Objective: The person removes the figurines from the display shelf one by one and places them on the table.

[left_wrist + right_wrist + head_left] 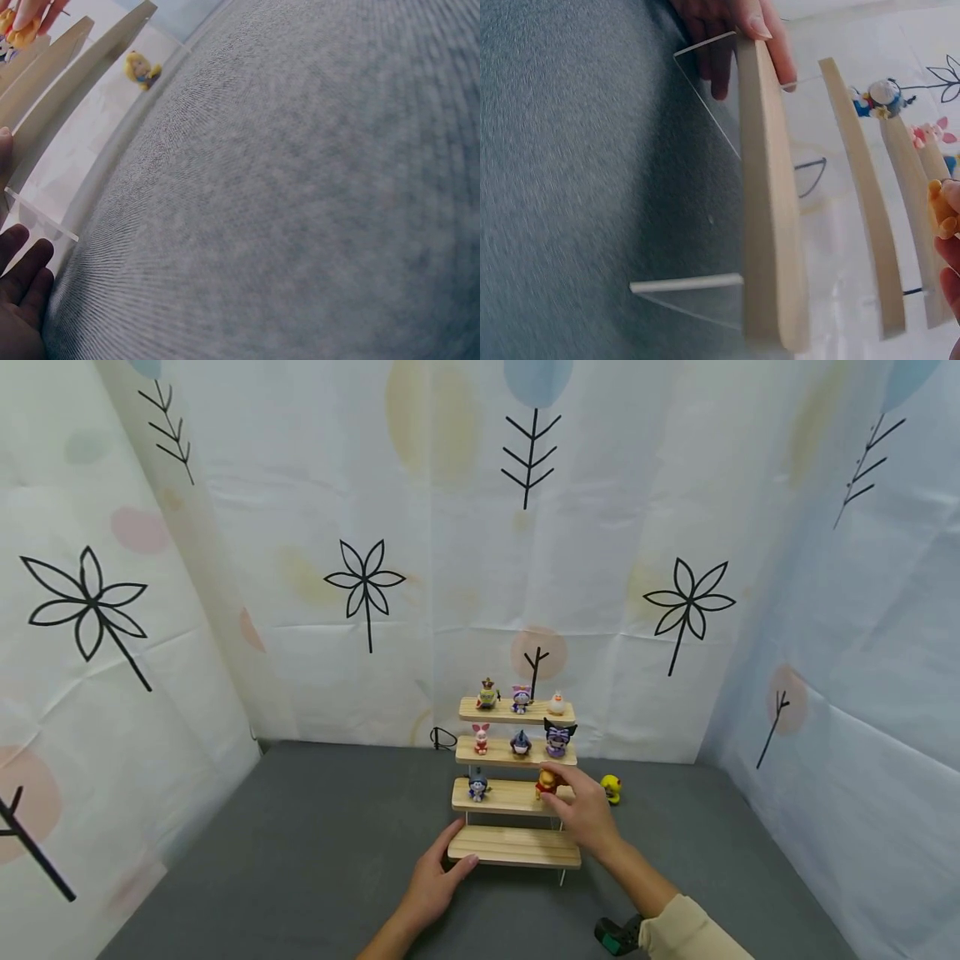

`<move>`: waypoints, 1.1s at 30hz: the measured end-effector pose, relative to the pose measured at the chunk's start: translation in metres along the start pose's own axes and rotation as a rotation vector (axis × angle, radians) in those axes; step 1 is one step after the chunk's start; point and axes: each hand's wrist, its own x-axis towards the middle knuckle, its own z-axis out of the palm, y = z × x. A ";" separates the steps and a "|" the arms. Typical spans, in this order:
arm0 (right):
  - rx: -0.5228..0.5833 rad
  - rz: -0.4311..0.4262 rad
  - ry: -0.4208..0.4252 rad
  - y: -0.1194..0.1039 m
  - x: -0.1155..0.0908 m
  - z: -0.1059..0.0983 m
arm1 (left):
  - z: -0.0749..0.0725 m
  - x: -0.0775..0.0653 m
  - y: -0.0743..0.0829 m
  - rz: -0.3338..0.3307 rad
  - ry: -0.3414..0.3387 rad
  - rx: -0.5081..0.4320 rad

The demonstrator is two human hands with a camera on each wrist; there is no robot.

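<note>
A tiered wooden display stand [517,842] with clear legs stands on the grey table. My left hand [432,883] grips the left end of its lowest board, thumb on top and other fingers below and behind. With thumb and fingertips, my right hand [588,814] pinches a small Winnie the Pooh figurine [547,780] at the right end of the second board from the bottom. In the right wrist view the orange figurine [939,214] shows at the fingertips. A blue-and-white figurine [477,787] stands at that board's left end. The lowest board bears no figurines.
Several figurines fill the upper two boards, among them a dark-eared purple one [558,739] and a white duck-like one [556,702]. A yellow figurine [611,788] is on the table right of the stand. A black-and-green object [615,937] lies by the right sleeve. Patterned cloth [450,568] hangs behind.
</note>
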 end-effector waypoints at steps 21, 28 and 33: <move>-0.129 -0.094 0.140 0.021 0.032 -0.054 | -0.001 -0.004 0.003 0.024 0.005 -0.001; -0.152 -0.035 0.177 0.033 0.031 -0.060 | 0.001 -0.003 0.002 0.043 0.028 0.031; -0.184 0.016 0.192 0.042 0.025 -0.060 | 0.001 -0.002 0.000 0.019 0.016 0.019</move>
